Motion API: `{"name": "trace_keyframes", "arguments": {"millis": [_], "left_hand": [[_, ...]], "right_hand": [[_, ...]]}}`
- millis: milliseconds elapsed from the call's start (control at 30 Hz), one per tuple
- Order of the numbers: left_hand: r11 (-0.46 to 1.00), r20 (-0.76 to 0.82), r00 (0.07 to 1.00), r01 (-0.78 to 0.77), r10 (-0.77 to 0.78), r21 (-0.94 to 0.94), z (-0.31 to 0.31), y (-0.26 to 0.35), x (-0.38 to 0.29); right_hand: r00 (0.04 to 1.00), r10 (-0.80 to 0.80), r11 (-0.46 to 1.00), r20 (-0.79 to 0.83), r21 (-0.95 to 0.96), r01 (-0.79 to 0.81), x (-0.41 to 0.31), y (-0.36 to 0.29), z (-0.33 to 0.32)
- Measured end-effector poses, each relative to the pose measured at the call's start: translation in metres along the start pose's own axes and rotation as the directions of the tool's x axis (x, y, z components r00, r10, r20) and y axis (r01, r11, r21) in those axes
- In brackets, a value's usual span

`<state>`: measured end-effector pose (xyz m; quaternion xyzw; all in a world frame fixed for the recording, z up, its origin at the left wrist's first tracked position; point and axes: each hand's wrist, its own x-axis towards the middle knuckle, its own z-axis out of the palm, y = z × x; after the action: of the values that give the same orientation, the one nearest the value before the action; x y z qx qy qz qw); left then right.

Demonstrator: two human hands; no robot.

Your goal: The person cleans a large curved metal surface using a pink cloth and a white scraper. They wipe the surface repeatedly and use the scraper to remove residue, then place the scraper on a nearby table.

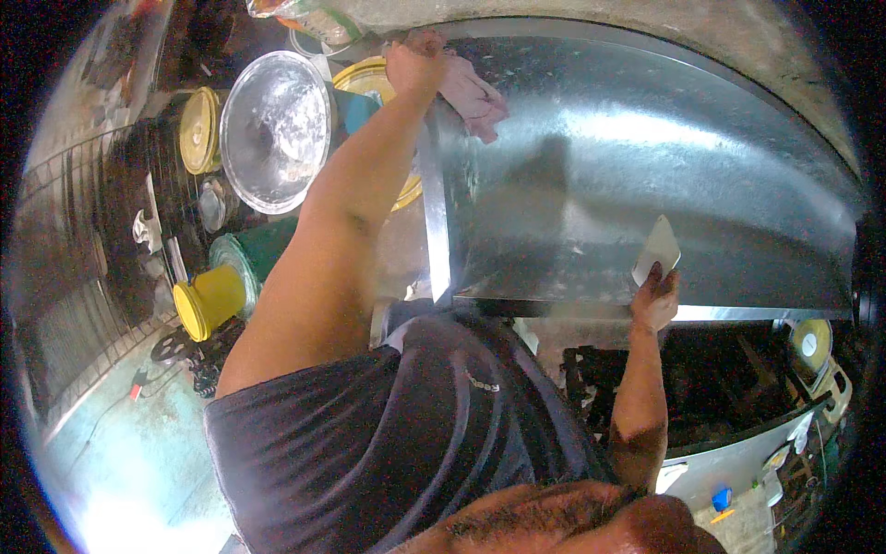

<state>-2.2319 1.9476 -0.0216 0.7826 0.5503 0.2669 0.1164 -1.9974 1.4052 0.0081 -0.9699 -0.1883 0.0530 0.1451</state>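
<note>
My left hand (415, 66) reaches to the far left corner of a stainless steel table (526, 235). It grips a crumpled pinkish cloth (474, 97), part of which hangs out over the metal surface. At the table's near edge, my right hand (656, 298) pinches a flat, white, pointed scraper (659, 246) between thumb and fingers. The scraper's tip points away from me, over the steel; whether it touches the surface I cannot tell. Faint whitish marks and smears show on the metal.
Left of the table stand a large whitish basin (277, 131), a yellow lid (201, 130), a yellow bucket (211, 301) and a green container (259, 253). A plastic bag (318, 21) sits at the far left corner. A wall (782, 62) runs behind the table. A cable (90, 426) lies on the floor.
</note>
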Motion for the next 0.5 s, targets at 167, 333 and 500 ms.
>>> {"name": "trace_keyframes", "arguments": {"millis": [167,333,500], "left_hand": [[0.978,0.054,0.996,0.056,-0.069,0.202,0.003,0.009,0.035],[0.991,-0.046,0.998,0.040,-0.035,0.130,0.007,0.010,0.013],[1.000,-0.081,0.997,0.011,-0.010,0.013,0.010,0.005,0.021]], "right_hand": [[1.000,0.004,0.999,0.010,0.036,-0.004,0.000,-0.001,0.000],[1.000,-0.004,0.999,0.012,-0.041,0.005,0.001,0.002,0.003],[1.000,-0.016,1.000,-0.001,-0.011,0.016,0.001,0.005,0.003]]}}
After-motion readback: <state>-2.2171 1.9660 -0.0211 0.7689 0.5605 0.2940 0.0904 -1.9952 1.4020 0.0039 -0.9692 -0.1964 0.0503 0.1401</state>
